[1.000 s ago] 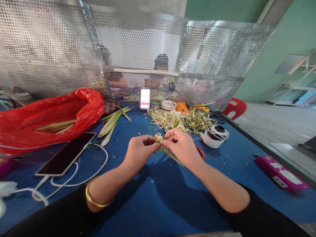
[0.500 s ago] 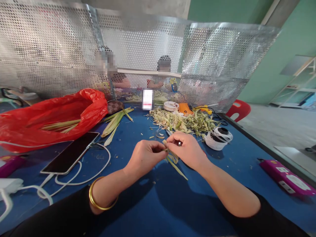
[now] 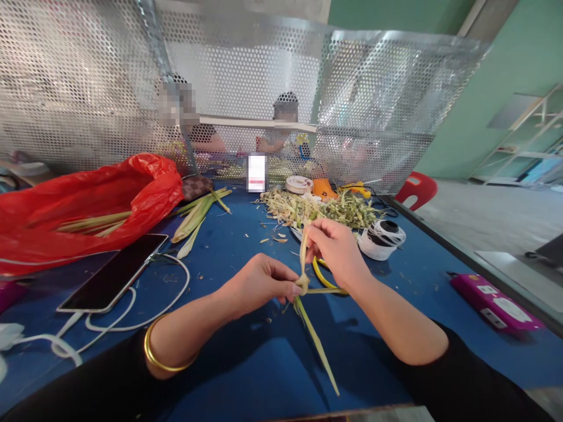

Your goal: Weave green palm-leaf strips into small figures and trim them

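Over the blue table, my left hand [image 3: 250, 286] pinches the knotted middle of a pale leaf strip [image 3: 303, 282] between thumb and fingertips. My right hand [image 3: 338, 251] grips the end of the strip that rises from the knot. One long greenish tail hangs from the knot toward me, and another piece runs right, below my right wrist. Partly hidden behind my right hand lies a tool with a yellow looped handle [image 3: 321, 274]. Beyond my hands is a heap of leaf scraps [image 3: 347, 211].
At left lie a red plastic bag [image 3: 109, 187] with long leaves, a phone [image 3: 114, 272] with a white cable, and loose leaves [image 3: 193, 220]. White cord on a spool [image 3: 382, 239] and a purple packet [image 3: 495, 302] are at right. A perforated metal screen [image 3: 255, 64] stands behind, with two people beyond it.
My right hand has drawn away from my left, pulling the strip's end upward. The knot and long tail now show, and the yellow handle has come into sight.
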Demonstrator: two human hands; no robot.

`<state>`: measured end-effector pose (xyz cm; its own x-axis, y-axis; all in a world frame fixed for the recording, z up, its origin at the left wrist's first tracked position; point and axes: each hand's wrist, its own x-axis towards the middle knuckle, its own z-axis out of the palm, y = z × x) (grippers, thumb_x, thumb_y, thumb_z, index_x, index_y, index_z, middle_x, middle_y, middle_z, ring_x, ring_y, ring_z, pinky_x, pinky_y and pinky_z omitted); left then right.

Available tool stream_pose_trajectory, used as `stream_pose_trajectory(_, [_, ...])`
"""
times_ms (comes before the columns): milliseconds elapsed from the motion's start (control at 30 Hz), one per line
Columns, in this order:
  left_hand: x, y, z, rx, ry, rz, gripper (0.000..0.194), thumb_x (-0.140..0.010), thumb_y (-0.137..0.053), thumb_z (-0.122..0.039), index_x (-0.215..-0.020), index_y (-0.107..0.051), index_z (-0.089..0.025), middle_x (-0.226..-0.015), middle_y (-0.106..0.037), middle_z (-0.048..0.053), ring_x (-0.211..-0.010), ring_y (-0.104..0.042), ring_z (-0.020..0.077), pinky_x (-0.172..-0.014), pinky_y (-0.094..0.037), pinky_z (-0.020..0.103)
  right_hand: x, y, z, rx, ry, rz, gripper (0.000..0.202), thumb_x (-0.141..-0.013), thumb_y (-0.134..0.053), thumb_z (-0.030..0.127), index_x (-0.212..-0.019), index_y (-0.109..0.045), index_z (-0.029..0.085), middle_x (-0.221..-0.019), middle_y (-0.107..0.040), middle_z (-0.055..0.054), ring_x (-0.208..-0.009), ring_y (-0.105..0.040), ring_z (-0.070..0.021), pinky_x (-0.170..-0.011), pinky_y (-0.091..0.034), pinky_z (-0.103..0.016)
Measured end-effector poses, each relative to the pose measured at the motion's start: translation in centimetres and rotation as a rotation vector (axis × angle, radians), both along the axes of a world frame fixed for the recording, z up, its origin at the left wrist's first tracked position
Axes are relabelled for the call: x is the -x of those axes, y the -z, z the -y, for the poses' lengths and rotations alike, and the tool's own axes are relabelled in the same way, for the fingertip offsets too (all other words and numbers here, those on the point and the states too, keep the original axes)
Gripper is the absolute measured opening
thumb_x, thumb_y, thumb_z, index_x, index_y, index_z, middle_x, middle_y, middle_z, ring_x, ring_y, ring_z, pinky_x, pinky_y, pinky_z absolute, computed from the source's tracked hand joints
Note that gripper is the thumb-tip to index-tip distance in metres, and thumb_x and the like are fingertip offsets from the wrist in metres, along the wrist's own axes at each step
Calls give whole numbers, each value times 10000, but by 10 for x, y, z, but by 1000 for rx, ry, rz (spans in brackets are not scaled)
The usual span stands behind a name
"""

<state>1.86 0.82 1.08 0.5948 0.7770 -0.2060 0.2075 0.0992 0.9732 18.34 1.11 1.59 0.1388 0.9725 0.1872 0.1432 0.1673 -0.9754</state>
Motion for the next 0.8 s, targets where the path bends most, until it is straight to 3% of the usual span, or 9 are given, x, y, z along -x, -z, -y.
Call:
stream_pose_trajectory(167, [4,-3,-2,-9,27,-34,105,-606,-724,-240,-680,-766,-177,-550,-665,6,-490,-524,95,-527,-426,213,4,-6,3,49,43,-170,198,-772,-557,275,-615,-497,171,-538,-574,22,-477,-637,-127,-490,-477,-216])
stream_pose_trajectory(367, [5,0,-3,-3,71,-18,79,-606,-722,-251,-589,-733,-175,-542,-629,-1,-500,-510,105,-536,-424,227,13,-1,9,-39,-70,-181,213,-837,-538,345,-706,-499,183,-619,-603,30,-583,-683,-144,-593,-521,-253])
stream_pose_trajectory(533, [2,5,-4,34,8,-3,68,-603,-728,-250,-594,-725,-183,-564,-630,-2,-507,-504,106,-534,-416,229,18,0,12,-112,-189,-96,173,-881,-496,308,-754,-506,192,-655,-615,18,-668,-681,-142,-659,-538,-265])
stream_pose_trajectory(800, [-3,10,-2,106,-89,28,219,-597,-762,-363,-571,-683,-160,-529,-599,-4,-487,-482,95,-513,-394,223,23,1,16,-203,-262,-111,145,-891,-489,314,-793,-499,207,-695,-607,22,-729,-674,-145,-742,-537,-310])
